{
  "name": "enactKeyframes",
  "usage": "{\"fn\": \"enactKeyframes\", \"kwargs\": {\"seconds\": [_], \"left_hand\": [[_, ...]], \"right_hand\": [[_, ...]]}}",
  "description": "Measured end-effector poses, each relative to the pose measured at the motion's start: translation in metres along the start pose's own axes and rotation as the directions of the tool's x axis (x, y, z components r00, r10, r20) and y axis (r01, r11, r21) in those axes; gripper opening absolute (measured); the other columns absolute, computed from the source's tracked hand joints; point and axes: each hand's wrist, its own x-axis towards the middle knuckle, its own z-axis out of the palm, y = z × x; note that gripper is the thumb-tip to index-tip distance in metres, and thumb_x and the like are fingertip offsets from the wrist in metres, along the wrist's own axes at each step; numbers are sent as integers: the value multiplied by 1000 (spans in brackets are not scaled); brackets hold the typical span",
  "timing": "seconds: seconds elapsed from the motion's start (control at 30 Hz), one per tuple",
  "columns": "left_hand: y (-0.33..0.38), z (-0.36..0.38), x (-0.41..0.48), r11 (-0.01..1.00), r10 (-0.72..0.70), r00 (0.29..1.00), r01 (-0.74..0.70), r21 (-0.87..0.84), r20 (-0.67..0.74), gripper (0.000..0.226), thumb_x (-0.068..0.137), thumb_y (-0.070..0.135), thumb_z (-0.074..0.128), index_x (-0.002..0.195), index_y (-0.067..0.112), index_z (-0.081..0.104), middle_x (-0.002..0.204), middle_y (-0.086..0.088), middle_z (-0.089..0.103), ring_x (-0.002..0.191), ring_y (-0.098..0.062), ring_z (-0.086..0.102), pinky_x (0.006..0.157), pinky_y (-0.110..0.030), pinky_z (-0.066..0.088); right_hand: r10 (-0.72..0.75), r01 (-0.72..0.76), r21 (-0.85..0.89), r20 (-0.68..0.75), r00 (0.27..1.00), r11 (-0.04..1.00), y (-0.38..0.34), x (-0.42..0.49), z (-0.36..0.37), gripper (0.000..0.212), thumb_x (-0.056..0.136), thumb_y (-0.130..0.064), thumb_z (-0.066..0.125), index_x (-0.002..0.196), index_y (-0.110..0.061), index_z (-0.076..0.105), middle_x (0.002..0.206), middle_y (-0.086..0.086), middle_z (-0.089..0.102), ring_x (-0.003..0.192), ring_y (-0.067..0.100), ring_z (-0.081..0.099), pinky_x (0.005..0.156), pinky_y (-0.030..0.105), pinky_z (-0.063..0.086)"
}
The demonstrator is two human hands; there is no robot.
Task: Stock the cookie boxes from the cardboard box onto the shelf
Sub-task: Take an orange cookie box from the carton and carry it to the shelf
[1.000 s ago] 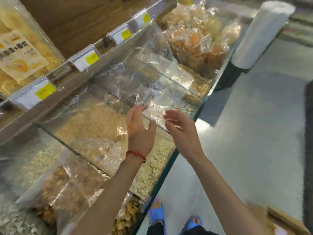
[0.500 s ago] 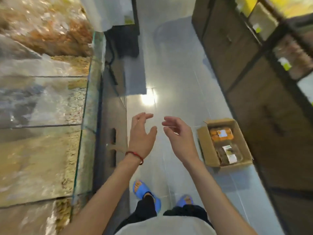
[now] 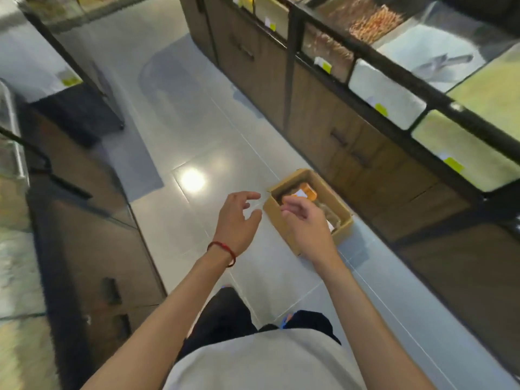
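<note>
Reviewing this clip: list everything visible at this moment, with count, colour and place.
cardboard box: one, brown, on the floor by the right-hand cabinets
cookie boxes: at least two, one orange, one clear, inside the cardboard box, partly hidden
floor: grey tiles, aisle
cabinets: brown wood, right of aisle
display bins: several, glass-fronted, above the cabinets
price tags: several, yellow, on bin fronts
scoop: one, silvery, in a bin
bracelet: one, red, left wrist
left hand: empty, beside the box
right hand: empty, over the box
</note>
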Motion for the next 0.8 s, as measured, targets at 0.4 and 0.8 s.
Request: {"fn": "enactKeyframes", "kwargs": {"seconds": [0.4,0.8], "left_hand": [[19,23,203,976,118,899,-182,116,422,31,93,8,58,123,15,63,128,1,59,104,-11,59,72,3,40],[67,54,382,879,148,596,-445,172,790,26,96,8,55,122,11,62,118,-3,62,99,-18,59,61,4,40]], "right_hand": [[210,-162,165,-338,918,973,-7,136,0,27,100,-13,59,124,-22,66,115,-4,70,102,10,66,78,24,53],[416,-218,379,-592,690,900,-23,233,32,26,100,-19,62,125,-25,64,119,-5,68,112,10,63,93,30,53]]}}
